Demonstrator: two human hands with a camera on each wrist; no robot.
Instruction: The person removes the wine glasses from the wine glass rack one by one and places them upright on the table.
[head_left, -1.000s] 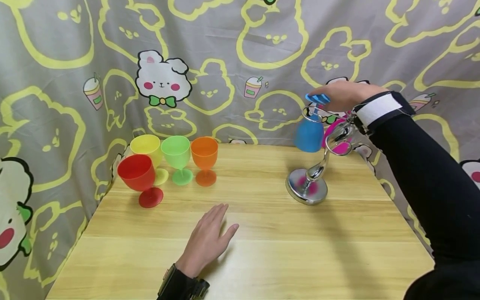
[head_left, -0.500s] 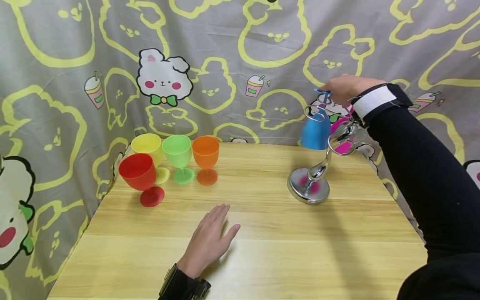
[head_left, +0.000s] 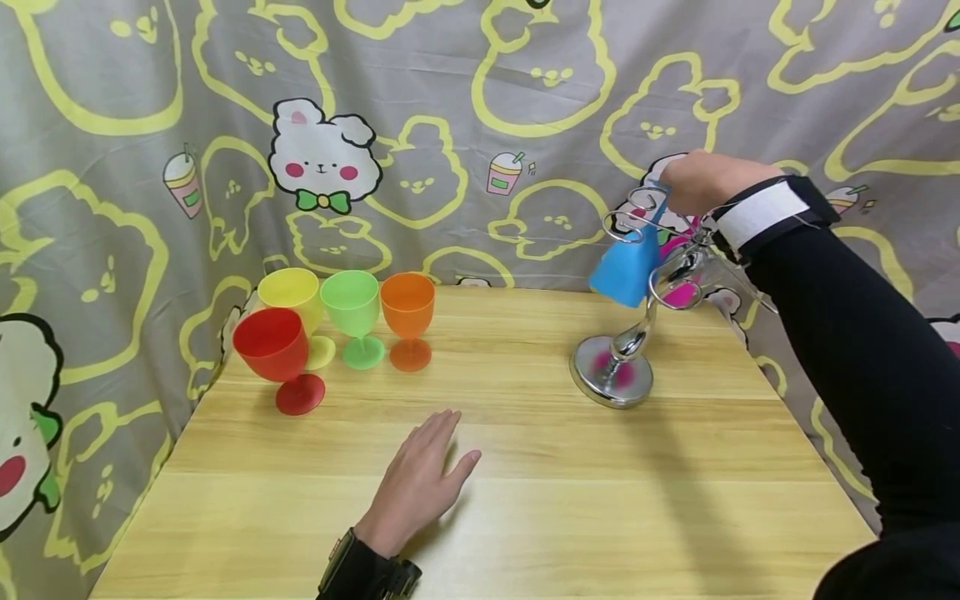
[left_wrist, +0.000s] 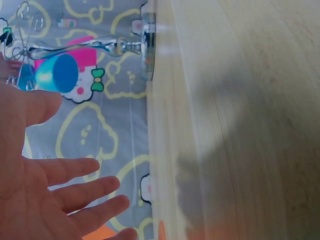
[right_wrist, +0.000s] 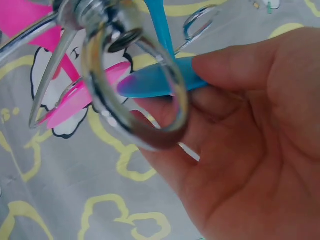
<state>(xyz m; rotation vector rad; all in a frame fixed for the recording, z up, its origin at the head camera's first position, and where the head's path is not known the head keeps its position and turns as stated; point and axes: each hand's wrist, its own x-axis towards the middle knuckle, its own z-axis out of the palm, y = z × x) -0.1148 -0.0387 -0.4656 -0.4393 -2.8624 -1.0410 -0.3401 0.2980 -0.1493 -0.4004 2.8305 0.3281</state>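
The left hand [head_left: 420, 479] was held out with its fingers nearly straight and its thumb spread, holding nothing; whether it touched the pale wood table [head_left: 525, 517] could not be told. Beyond it and to its left stood a red goblet [head_left: 272, 343], with a yellow goblet [head_left: 291, 287] partly hidden behind. A light green goblet [head_left: 352, 307] and an orange goblet [head_left: 408, 308] followed, all upright with their mouths up.

Well to the left hand's right, and farther off, stood a chrome rack [head_left: 633, 337], with a round mirrored base, a twisting stem and curled wire arms. Among its wires, below and left of the right hand [head_left: 701, 182], was the blue goblet [head_left: 628, 267], upside down and tilted, its mouth turned down and leftward. It was plain, smooth blue, with a soft shine on its deep bowl, a slim stem and a thin disc foot tinged violet at one edge. Just below the right hand, beside the blue one, a magenta goblet [head_left: 686, 292] hung inverted in the rack. The right hand was partly closed, pinching the blue goblet's foot between thumb and fingers.
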